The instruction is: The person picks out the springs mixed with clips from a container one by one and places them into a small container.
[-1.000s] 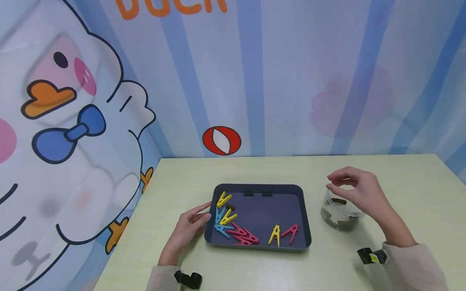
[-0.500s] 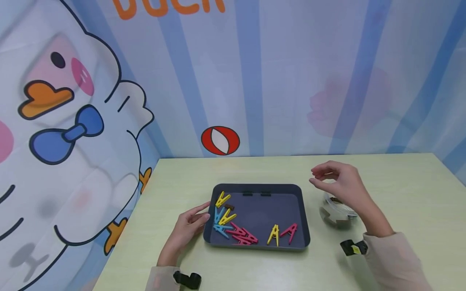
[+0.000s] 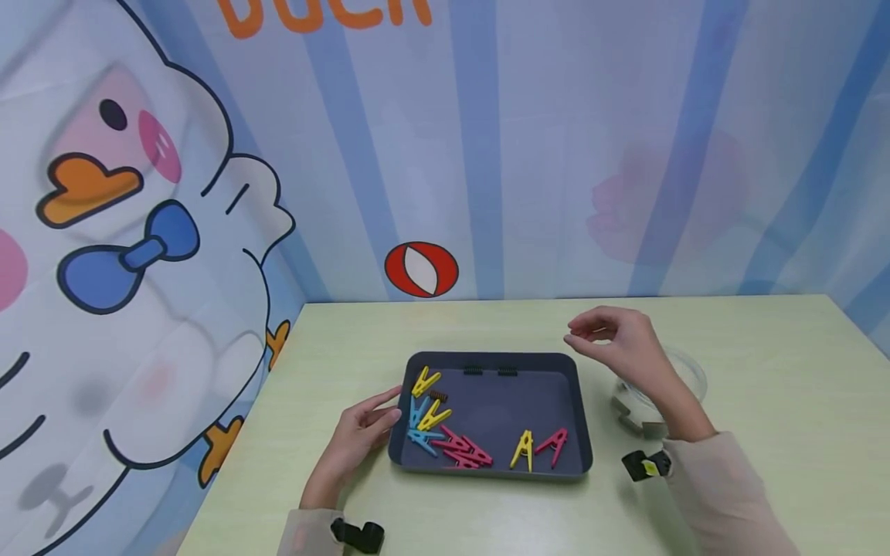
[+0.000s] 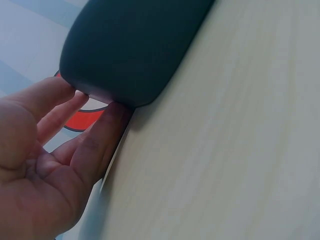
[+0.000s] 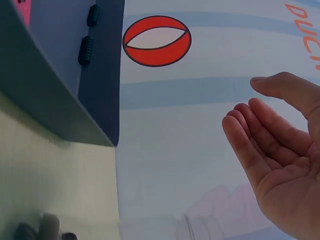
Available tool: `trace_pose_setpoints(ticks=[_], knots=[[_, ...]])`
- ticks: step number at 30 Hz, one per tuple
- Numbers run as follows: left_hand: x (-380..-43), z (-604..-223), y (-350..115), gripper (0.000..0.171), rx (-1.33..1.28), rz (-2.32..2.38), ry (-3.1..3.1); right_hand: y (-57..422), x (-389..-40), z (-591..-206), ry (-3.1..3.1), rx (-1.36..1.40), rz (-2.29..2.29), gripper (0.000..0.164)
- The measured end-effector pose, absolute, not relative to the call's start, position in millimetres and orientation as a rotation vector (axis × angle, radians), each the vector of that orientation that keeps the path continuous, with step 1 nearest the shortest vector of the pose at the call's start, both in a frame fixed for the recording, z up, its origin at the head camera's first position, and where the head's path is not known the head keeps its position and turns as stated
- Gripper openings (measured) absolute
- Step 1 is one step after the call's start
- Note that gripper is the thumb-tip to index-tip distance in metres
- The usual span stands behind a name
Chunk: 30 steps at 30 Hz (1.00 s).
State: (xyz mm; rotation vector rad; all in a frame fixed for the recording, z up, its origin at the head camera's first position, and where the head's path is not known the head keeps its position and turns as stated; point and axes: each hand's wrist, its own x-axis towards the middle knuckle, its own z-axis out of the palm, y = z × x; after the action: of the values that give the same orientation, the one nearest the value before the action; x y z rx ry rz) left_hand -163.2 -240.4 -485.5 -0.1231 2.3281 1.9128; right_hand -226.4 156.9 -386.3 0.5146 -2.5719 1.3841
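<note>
My left hand (image 3: pixel 365 425) rests its fingertips and thumb against the left wall of a dark grey tray (image 3: pixel 582 401). The left wrist view shows these fingers (image 4: pixel 97 145) nearly straight at the tray's outer side. Above the table past the tray's back right corner, my right hand (image 3: pixel 615 344) hovers with fingers lightly bent. Its thumb stands apart from the fingertips in the right wrist view, and nothing lies between them. Yellow clothespins (image 3: pixel 426 381), blue clothespins (image 3: pixel 424 440) and pink clothespins (image 3: pixel 462 446) lie along the tray's left and front.
Two dark green ribbed pieces (image 5: pixel 86 50) lie along the tray's back wall, and a brown ribbed piece (image 3: pixel 438 396) is among the left clothespins. Behind my right wrist stands a clear round jar (image 3: pixel 629 409), partly hidden. A printed curtain (image 3: pixel 542 154) hangs behind the table (image 3: pixel 779 386).
My right hand has moved left from above the jar toward the tray's back right corner, its thumb and fingers staying apart. The left hand and the tray's contents have stayed in place.
</note>
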Motion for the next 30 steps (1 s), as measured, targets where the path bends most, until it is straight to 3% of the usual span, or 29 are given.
trace_pose_setpoints(ticks=[30], knots=[[-164.8,-485.6,-239.9,0.044,-0.121,1.936,2.31,107.9,-242.8,-413.5,-2.612,0.498,1.366,0.016]])
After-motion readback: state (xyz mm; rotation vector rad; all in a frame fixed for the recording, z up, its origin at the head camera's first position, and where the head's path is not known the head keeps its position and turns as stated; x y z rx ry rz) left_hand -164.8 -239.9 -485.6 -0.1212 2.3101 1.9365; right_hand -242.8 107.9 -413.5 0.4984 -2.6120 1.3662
